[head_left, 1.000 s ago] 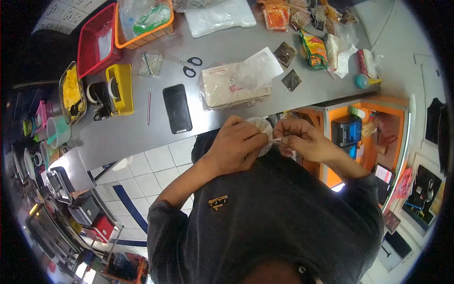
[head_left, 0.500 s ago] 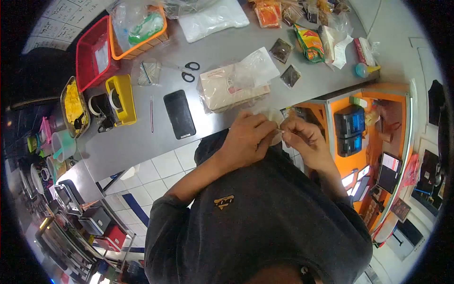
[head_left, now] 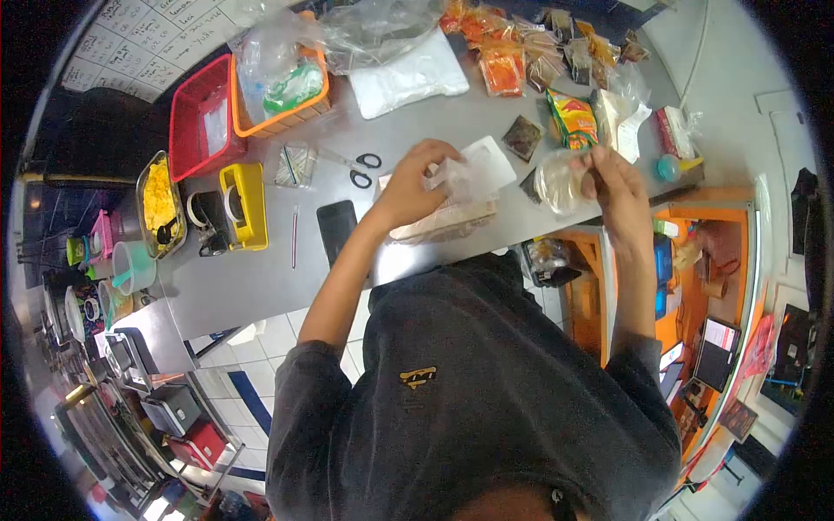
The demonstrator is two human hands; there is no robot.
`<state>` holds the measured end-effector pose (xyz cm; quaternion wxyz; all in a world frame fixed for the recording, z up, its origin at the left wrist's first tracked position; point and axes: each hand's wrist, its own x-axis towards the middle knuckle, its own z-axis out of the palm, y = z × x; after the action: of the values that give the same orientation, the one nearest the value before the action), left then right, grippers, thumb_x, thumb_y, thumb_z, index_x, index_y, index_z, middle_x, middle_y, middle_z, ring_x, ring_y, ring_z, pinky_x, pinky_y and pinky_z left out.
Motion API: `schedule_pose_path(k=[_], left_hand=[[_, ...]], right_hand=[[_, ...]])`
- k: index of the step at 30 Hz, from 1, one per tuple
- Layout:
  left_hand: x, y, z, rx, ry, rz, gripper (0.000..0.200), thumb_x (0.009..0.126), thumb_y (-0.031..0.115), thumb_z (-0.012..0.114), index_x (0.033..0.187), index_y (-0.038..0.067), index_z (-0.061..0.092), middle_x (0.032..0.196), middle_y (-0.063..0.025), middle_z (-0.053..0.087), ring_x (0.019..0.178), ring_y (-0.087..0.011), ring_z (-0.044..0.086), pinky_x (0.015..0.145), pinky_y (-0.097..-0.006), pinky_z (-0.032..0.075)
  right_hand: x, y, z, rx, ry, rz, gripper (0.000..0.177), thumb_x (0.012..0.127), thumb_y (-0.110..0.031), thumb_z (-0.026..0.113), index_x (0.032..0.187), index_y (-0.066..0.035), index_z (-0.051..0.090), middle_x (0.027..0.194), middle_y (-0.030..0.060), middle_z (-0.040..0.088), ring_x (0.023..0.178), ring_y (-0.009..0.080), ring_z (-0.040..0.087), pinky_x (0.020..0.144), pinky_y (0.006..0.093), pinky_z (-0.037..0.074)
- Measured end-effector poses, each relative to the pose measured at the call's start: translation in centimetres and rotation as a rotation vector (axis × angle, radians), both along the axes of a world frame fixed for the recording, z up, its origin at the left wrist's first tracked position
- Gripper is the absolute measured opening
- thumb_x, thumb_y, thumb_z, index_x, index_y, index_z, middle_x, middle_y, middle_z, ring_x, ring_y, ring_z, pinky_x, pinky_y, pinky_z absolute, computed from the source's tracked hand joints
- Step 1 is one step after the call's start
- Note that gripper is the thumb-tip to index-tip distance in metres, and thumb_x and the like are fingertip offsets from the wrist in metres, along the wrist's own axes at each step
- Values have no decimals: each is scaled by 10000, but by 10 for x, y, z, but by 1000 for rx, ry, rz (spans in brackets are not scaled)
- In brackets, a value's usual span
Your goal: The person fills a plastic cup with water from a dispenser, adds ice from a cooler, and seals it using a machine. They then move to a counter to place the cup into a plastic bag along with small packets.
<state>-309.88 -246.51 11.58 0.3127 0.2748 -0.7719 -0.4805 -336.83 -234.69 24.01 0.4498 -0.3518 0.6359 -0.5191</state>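
My left hand [head_left: 417, 187] is closed on a crumpled clear plastic piece [head_left: 453, 180], just above a pale box in plastic [head_left: 447, 224] with a white paper flap [head_left: 493, 165]. To the right, my right hand [head_left: 618, 187] pinches the edge of a round, translucent, cream-coloured item [head_left: 562, 184], held over the counter's front edge. What exactly this round item is cannot be made out. Near my left forearm lies a black phone [head_left: 337, 227], partly covered by it. Black-handled scissors [head_left: 365, 171] rest behind.
Red [head_left: 201, 122] and orange baskets [head_left: 282, 119], a yellow tape dispenser [head_left: 245, 207] and a tray of yellow food [head_left: 160, 200] stand left. Spice packets [head_left: 502, 71], a dark sachet [head_left: 522, 137] and a green-yellow pouch [head_left: 573, 120] lie behind. Orange shelving [head_left: 591, 282] is at right.
My hands have moved apart from their shared pinch near the counter edge. My left hand moved up to the box; my right hand lifted the round item rightward. The view shifted slightly.
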Motion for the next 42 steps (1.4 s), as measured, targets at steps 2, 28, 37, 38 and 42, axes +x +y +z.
schedule_pose_path(k=[2, 28, 37, 38, 42], left_hand=[[-11, 2, 4, 28, 23, 55, 311, 713, 54, 645, 1023, 74, 627, 990, -117, 622, 925, -254, 582, 778, -340, 475], [-18, 23, 56, -53, -219, 708, 200, 743, -50, 586, 928, 26, 594, 856, -122, 653, 803, -226, 651, 693, -312, 473], [-11, 3, 16, 273, 71, 471, 244, 699, -20, 614, 936, 14, 571, 762, -56, 591, 733, -158, 563, 665, -318, 450], [-11, -1, 17, 271, 73, 472, 244, 699, -20, 614, 936, 14, 571, 762, -56, 591, 733, -158, 563, 665, -318, 450], [-13, -5, 53, 238, -125, 464, 168, 805, 16, 654, 920, 30, 532, 732, -29, 553, 699, -127, 527, 643, -293, 429]], right_hand=[[-10, -27, -7, 2, 73, -15, 269, 994, -297, 585, 900, -47, 620, 851, 23, 664, 660, 71, 492, 636, 229, 408], [54, -153, -106, -126, -237, 886, 160, 917, -7, 634, 971, -59, 492, 886, -19, 561, 810, 63, 567, 761, 235, 482], [60, -152, -86, -58, -255, 1007, 292, 880, -93, 720, 1024, -68, 466, 908, -1, 570, 841, 64, 548, 703, 249, 474], [61, -151, -78, -60, -251, 1009, 292, 880, -93, 720, 1024, -68, 466, 908, -1, 570, 841, 64, 548, 703, 249, 474], [67, -151, -72, -129, 151, 1085, 334, 811, -67, 753, 1014, -60, 487, 860, -13, 543, 789, 65, 523, 666, 239, 447]])
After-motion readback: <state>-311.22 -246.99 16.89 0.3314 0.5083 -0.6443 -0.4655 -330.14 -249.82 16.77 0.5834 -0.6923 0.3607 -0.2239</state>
